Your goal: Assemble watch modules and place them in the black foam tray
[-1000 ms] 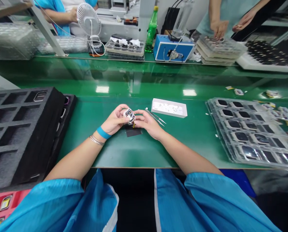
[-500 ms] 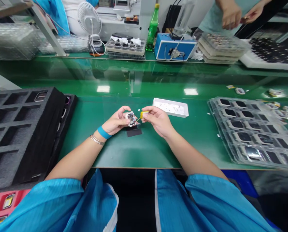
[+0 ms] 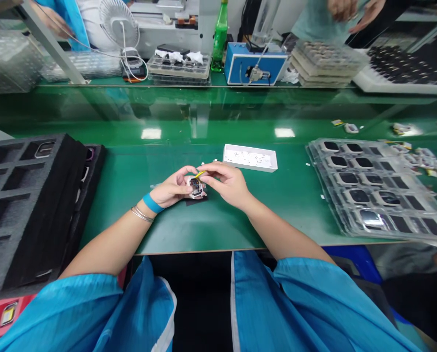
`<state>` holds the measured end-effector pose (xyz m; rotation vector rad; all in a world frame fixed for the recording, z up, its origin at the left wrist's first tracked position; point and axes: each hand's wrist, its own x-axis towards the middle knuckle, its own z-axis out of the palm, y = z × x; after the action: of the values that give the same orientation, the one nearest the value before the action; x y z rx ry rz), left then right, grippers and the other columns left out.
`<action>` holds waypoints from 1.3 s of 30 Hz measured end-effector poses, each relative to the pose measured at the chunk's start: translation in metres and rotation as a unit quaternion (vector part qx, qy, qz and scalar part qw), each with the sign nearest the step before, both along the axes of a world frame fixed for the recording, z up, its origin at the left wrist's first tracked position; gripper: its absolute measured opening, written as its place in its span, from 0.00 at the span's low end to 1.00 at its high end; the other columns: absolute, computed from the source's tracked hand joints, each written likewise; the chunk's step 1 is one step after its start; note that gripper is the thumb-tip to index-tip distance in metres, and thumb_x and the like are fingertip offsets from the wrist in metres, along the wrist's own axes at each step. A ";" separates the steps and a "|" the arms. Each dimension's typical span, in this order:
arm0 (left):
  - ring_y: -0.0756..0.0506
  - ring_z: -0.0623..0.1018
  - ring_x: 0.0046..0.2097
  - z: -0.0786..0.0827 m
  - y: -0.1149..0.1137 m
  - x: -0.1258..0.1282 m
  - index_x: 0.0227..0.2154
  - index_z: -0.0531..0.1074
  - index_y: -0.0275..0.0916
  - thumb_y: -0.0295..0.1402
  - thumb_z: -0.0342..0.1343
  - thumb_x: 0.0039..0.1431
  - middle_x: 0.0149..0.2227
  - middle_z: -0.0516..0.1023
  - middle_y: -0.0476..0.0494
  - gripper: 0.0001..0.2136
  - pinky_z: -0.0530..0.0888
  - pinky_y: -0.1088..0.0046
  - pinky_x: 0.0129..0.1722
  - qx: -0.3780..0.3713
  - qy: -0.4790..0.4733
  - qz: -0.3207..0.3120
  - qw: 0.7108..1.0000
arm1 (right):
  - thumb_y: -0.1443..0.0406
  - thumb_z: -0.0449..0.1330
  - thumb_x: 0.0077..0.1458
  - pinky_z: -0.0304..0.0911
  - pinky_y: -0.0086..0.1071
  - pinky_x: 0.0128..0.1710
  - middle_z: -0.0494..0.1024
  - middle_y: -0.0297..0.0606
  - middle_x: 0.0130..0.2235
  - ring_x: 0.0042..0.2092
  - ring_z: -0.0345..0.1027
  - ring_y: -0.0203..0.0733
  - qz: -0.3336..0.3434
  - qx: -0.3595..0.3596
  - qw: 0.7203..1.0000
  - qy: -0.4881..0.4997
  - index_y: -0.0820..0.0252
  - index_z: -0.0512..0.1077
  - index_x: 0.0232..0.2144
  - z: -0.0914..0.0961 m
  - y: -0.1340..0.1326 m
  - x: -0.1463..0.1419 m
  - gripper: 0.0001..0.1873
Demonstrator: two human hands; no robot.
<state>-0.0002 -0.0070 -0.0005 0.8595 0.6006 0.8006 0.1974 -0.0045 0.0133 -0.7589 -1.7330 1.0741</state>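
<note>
My left hand [image 3: 171, 188] is closed around a small white watch case [image 3: 195, 187] with dark electronics showing inside, held just above a black pad [image 3: 192, 199] on the green bench. My right hand [image 3: 226, 183] pinches a small yellow part [image 3: 200, 174] on a thin wire, right over the case's top edge. Both hands meet at the middle of the bench, fingertips almost touching.
A white shallow box [image 3: 250, 157] of tiny parts lies just beyond my hands. A clear blister tray [image 3: 368, 188] of watch faces sits right; a black foam tray [image 3: 28, 195] sits left. Other people's hands [image 3: 345, 9] work across the far bench by a blue box [image 3: 255, 68].
My right hand drew the yellow part away from the case to the right, then brought it back over the case. The tweezers once in that hand are no longer seen.
</note>
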 end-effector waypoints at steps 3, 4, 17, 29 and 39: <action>0.43 0.82 0.36 -0.002 0.000 -0.002 0.47 0.67 0.42 0.32 0.73 0.40 0.35 0.80 0.47 0.30 0.80 0.67 0.37 -0.015 0.007 -0.029 0.999 | 0.57 0.61 0.59 0.68 0.39 0.48 0.80 0.36 0.41 0.40 0.72 0.40 -0.013 0.056 0.998 -0.024 0.50 0.78 0.43 0.002 0.001 0.001 0.11; 0.42 0.82 0.37 -0.002 0.000 -0.002 0.48 0.67 0.42 0.32 0.73 0.40 0.36 0.80 0.47 0.30 0.80 0.68 0.35 -0.019 0.010 -0.034 0.999 | 0.58 0.61 0.59 0.67 0.40 0.49 0.80 0.35 0.40 0.40 0.72 0.41 -0.019 0.075 0.996 -0.033 0.50 0.78 0.42 0.003 0.001 0.001 0.10; 0.46 0.82 0.35 0.004 -0.004 0.008 0.42 0.73 0.36 0.23 0.68 0.46 0.34 0.81 0.45 0.19 0.81 0.75 0.33 -0.070 0.029 0.004 0.997 | 0.63 0.58 0.60 0.62 0.42 0.55 0.80 0.36 0.42 0.44 0.72 0.42 -0.056 0.106 0.989 -0.087 0.50 0.77 0.45 -0.001 0.001 -0.003 0.12; 0.47 0.82 0.30 0.010 0.001 0.009 0.35 0.74 0.32 0.23 0.63 0.48 0.33 0.82 0.39 0.09 0.78 0.77 0.26 -0.106 0.099 0.127 0.981 | 0.57 0.61 0.56 0.68 0.37 0.44 0.78 0.39 0.44 0.44 0.71 0.41 -0.070 -0.084 0.992 -0.060 0.55 0.73 0.47 -0.026 0.019 -0.005 0.17; 0.45 0.82 0.35 0.012 0.008 -0.001 0.31 0.74 0.31 0.21 0.62 0.49 0.31 0.81 0.37 0.06 0.80 0.67 0.38 -0.124 0.131 0.197 0.964 | 0.73 0.63 0.52 0.62 0.43 0.52 0.74 0.41 0.40 0.45 0.68 0.44 -0.051 0.056 0.942 -0.327 0.60 0.77 0.27 -0.029 0.015 -0.013 0.05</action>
<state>-0.0010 0.0007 0.0114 0.6254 1.1078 0.9510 0.1845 0.0105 -0.0162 -1.2106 -2.2511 0.6757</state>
